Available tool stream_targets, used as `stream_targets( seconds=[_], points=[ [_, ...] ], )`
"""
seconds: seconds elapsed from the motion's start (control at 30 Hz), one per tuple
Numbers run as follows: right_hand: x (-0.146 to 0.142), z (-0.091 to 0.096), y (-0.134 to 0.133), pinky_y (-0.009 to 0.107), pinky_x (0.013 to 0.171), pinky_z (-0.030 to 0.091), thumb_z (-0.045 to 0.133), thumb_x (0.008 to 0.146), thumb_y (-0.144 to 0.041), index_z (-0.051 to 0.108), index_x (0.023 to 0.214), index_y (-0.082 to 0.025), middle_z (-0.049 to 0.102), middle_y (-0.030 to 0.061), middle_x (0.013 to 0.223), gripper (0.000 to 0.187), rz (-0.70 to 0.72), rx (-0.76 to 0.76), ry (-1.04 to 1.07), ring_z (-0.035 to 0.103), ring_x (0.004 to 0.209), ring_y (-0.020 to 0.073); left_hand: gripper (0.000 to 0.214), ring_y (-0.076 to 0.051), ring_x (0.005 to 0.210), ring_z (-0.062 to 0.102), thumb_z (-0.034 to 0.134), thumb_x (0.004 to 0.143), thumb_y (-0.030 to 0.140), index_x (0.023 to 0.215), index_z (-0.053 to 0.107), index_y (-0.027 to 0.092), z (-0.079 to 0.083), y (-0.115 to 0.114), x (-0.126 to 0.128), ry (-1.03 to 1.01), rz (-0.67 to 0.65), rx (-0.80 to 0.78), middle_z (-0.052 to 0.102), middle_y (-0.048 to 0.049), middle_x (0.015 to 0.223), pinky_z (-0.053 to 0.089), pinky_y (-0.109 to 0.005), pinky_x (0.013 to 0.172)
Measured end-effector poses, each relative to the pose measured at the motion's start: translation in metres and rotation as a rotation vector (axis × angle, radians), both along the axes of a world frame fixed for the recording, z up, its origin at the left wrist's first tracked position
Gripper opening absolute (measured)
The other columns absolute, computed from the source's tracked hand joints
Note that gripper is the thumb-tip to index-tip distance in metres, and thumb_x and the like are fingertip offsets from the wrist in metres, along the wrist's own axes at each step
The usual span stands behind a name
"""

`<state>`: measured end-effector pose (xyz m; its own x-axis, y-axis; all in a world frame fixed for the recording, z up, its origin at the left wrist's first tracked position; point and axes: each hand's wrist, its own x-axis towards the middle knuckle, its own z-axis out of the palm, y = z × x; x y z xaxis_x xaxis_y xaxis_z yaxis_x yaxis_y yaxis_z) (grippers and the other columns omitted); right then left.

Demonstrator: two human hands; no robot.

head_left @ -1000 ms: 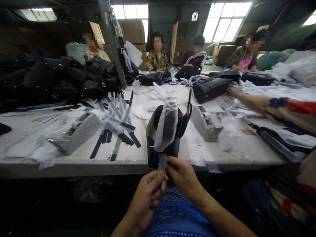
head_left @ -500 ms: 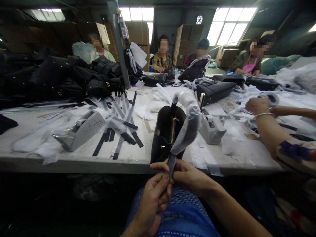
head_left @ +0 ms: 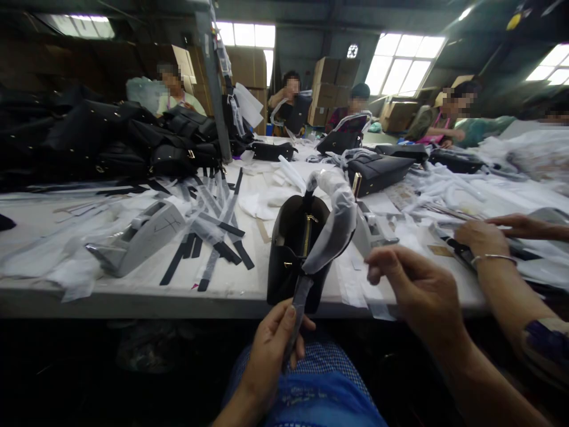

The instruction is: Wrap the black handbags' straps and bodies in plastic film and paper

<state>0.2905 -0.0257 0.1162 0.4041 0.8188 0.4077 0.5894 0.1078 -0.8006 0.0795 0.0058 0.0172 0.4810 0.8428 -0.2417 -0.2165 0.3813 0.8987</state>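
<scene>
A black handbag [head_left: 278, 267] stands at the table's front edge, its open top showing a gold zipper [head_left: 307, 234]. Its handle [head_left: 340, 219] arches up, wrapped in white translucent film. Below the handle hangs a dark strap [head_left: 301, 299] with a clear film over it. My left hand [head_left: 273, 338] is closed round the lower part of this strap, thumb on top. To the right of the bag, my right hand [head_left: 418, 293] is raised with fingers curled together near a grey tape dispenser [head_left: 371, 228]; whatever is between its fingertips, if anything, is hidden.
Another tape dispenser [head_left: 137, 240] sits on the left, beside several film-covered black straps [head_left: 217, 237]. Black bags [head_left: 111, 136] are heaped behind a metal post [head_left: 216, 89]. A co-worker's hand [head_left: 482, 240] is close on the right. Other people work across the table [head_left: 249, 302].
My right hand has let go of the strap and moved right, up to the tape dispenser. My left hand still holds the strap. The co-worker's hands at right have come lower.
</scene>
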Motion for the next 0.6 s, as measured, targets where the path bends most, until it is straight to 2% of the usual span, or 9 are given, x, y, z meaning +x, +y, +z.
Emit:
stream_targets(
  seconds=[0.03, 0.1, 0.17, 0.23, 0.33, 0.43, 0.47, 0.53, 0.6],
  points=[
    [0.004, 0.009, 0.005, 0.024, 0.061, 0.052, 0.059, 0.093, -0.052, 0.071, 0.087, -0.022, 0.067, 0.0008, 0.067, 0.033, -0.004, 0.055, 0.007, 0.063, 0.061, 0.0139, 0.05, -0.008, 0.05, 0.051, 0.054, 0.092, 0.058, 0.114, 0.066, 0.015, 0.002, 0.003, 0.0, -0.002, -0.023, 0.016, 0.071, -0.0101, 0.092, 0.034, -0.02, 0.044],
    [0.006, 0.028, 0.018, 0.026, 0.07, 0.056, 0.058, 0.092, -0.057, 0.071, 0.098, -0.022, 0.071, 0.0038, 0.084, 0.038, 0.122, 0.081, 0.063, 0.067, 0.074, 0.0161, 0.054, -0.011, 0.053, 0.056, 0.054, 0.09, 0.062, 0.109, 0.068, 0.013, 0.005, 0.011, 0.002, 0.012, -0.063, 0.043, 0.073, -0.0116, 0.089, 0.039, -0.021, 0.047],
    [0.002, 0.048, 0.034, 0.031, 0.079, 0.057, 0.054, 0.092, -0.063, 0.07, 0.104, -0.021, 0.072, 0.0072, 0.096, 0.047, 0.333, 0.017, 0.168, 0.069, 0.088, 0.02, 0.05, -0.012, 0.054, 0.058, 0.06, 0.087, 0.06, 0.097, 0.071, 0.013, 0.007, 0.018, 0.007, 0.059, -0.076, 0.09, 0.073, -0.0104, 0.081, 0.042, -0.022, 0.05],
    [-0.007, 0.07, 0.051, 0.034, 0.081, 0.058, 0.047, 0.092, -0.068, 0.07, 0.102, -0.018, 0.071, 0.0095, 0.094, 0.056, 0.496, -0.081, 0.28, 0.069, 0.091, 0.0226, 0.044, -0.012, 0.055, 0.06, 0.064, 0.086, 0.057, 0.088, 0.073, 0.013, 0.007, 0.023, 0.014, 0.11, -0.067, 0.139, 0.073, -0.0093, 0.076, 0.044, -0.022, 0.053],
    [-0.018, 0.102, 0.079, 0.033, 0.073, 0.059, 0.046, 0.093, -0.069, 0.069, 0.1, -0.013, 0.067, 0.0078, 0.08, 0.061, 0.563, -0.171, 0.367, 0.069, 0.08, 0.0203, 0.044, -0.016, 0.06, 0.065, 0.059, 0.09, 0.056, 0.089, 0.074, 0.015, 0.007, 0.024, 0.019, 0.144, -0.074, 0.237, 0.074, -0.0095, 0.077, 0.048, -0.025, 0.056],
    [-0.015, 0.131, 0.111, 0.023, 0.058, 0.054, 0.058, 0.093, -0.056, 0.068, 0.096, -0.01, 0.057, -0.0002, 0.066, 0.047, 0.546, -0.186, 0.346, 0.059, 0.058, 0.0099, 0.046, -0.019, 0.065, 0.067, 0.054, 0.092, 0.056, 0.087, 0.075, 0.015, 0.014, 0.026, 0.011, 0.182, -0.065, 0.408, 0.072, -0.0086, 0.073, 0.051, -0.028, 0.06],
    [-0.011, 0.14, 0.122, 0.019, 0.053, 0.049, 0.064, 0.092, -0.049, 0.068, 0.094, -0.009, 0.053, -0.003, 0.062, 0.041, 0.535, -0.18, 0.326, 0.053, 0.052, 0.0063, 0.046, -0.019, 0.065, 0.066, 0.054, 0.093, 0.056, 0.087, 0.076, 0.016, 0.018, 0.027, 0.004, 0.184, -0.011, 0.448, 0.072, -0.008, 0.072, 0.052, -0.028, 0.061],
    [0.0, 0.158, 0.14, 0.013, 0.046, 0.037, 0.071, 0.089, -0.039, 0.068, 0.091, -0.006, 0.051, -0.0065, 0.06, 0.033, 0.506, -0.178, 0.249, 0.046, 0.046, 0.0007, 0.042, -0.018, 0.064, 0.065, 0.056, 0.092, 0.054, 0.088, 0.075, 0.017, 0.026, 0.035, -0.012, 0.183, 0.203, 0.498, 0.07, -0.0063, 0.071, 0.052, -0.028, 0.063],
    [0.014, 0.177, 0.151, 0.012, 0.047, 0.028, 0.062, 0.093, -0.038, 0.067, 0.095, 0.002, 0.059, -0.0055, 0.071, 0.041, 0.461, -0.2, 0.108, 0.05, 0.05, -0.0032, 0.035, -0.018, 0.067, 0.064, 0.06, 0.09, 0.051, 0.092, 0.074, 0.019, 0.032, 0.047, -0.029, 0.228, 0.472, 0.543, 0.071, -0.0052, 0.077, 0.053, -0.028, 0.064]
  ],
)
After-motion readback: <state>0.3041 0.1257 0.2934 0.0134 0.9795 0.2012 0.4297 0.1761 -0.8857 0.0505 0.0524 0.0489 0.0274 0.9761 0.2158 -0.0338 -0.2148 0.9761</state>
